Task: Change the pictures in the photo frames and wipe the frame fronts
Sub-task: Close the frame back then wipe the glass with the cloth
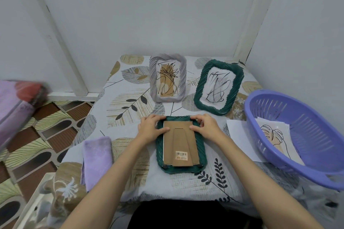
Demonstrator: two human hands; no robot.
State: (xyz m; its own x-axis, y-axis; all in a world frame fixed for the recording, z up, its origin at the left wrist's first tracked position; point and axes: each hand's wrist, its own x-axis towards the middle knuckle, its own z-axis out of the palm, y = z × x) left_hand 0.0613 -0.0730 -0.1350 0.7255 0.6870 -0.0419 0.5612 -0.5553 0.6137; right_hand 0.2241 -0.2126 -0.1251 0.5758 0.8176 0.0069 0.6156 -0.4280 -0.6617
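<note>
While the green frame [181, 168] lies face down on the tabletop [158, 184] before us, we have both hands at its far end. Our left hand [151, 129] rests on the far left corner, its thumb laid along the brown cardboard backing [179, 145]; our right hand [205, 128] sits at the far right corner with curled fingers, the thumb pressing the backing's edge. Whether either hand truly pinches anything we cannot tell. A barcode sticker [181, 155] shows on the backing's folded stand. Beyond, two more frames stand upright and apart: a pale lilac frame [183, 80] and a second green frame [200, 87], each holding a line drawing. A folded lilac cloth [96, 156] lies well to our left. On the right, a purple basket [320, 165] holds a leaf drawing [273, 134], with a white sheet [236, 132] poking out beside it.
</note>
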